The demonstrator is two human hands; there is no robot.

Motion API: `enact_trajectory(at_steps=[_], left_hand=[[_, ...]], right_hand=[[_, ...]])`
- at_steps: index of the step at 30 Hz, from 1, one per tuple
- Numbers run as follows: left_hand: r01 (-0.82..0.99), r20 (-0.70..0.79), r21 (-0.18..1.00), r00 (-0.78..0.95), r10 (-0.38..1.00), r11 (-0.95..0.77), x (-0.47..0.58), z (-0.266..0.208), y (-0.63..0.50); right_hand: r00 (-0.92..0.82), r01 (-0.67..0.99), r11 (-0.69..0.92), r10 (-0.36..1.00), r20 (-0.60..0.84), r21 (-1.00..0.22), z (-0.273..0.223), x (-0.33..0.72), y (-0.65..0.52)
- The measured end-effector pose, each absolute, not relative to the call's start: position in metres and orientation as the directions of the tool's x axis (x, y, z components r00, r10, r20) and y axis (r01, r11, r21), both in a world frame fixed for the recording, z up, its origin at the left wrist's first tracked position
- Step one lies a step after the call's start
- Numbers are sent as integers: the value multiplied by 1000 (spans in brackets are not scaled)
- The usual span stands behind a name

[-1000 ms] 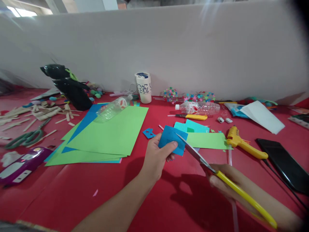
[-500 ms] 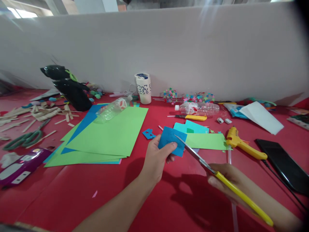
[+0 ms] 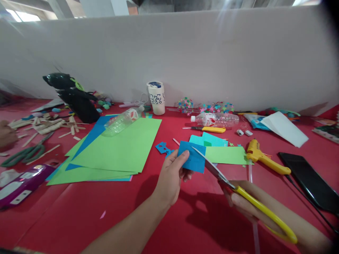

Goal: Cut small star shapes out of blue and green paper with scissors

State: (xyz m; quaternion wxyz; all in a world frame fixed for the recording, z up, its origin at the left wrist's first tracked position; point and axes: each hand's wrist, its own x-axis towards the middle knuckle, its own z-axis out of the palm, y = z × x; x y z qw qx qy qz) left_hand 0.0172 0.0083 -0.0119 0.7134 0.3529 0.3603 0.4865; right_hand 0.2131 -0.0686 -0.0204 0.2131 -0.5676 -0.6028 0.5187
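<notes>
Between thumb and fingers, my left hand [image 3: 173, 173] pinches a square of blue paper [image 3: 194, 160] above the red table. My right hand [image 3: 238, 199] is closed round yellow-handled scissors [image 3: 226, 181]. Their blades point up and left, and the tip overlaps the upper part of the blue square; whether it touches the paper I cannot tell. Just behind my left hand lies a blue scrap with cut-out shapes [image 3: 164, 149]. A light green paper strip [image 3: 226, 155] and turquoise paper pieces [image 3: 218, 139] lie beyond the scissors.
Left are stacked green sheets [image 3: 119, 148], a clear bottle [image 3: 123, 121], green-handled scissors [image 3: 26, 153] and a purple device [image 3: 25, 187]. Right are a yellow glue gun [image 3: 265, 158], a phone [image 3: 308, 178] and a yellow cutter [image 3: 214, 129]. Another person's hand [image 3: 7, 137] shows at far left.
My left hand has turned the blue square more level, its thumb now higher on it. The scissors' handles have rolled, showing a yellow loop. Another person's hand has appeared at far left.
</notes>
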Motion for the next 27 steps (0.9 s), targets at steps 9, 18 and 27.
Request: enact_trajectory(at_steps=[9, 18, 27], left_hand=[[-359, -123, 908, 268, 955, 218, 16, -15, 10], [-377, -185, 882, 276, 943, 284, 21, -12, 5], [-354, -194, 885, 311, 930, 302, 22, -17, 1]], right_hand=[[-211, 454, -281, 888, -408, -845, -13, 215, -70], [-155, 374, -357, 886, -437, -856, -10, 207, -71], [-93, 437, -340, 904, -418, -833, 4, 198, -70]])
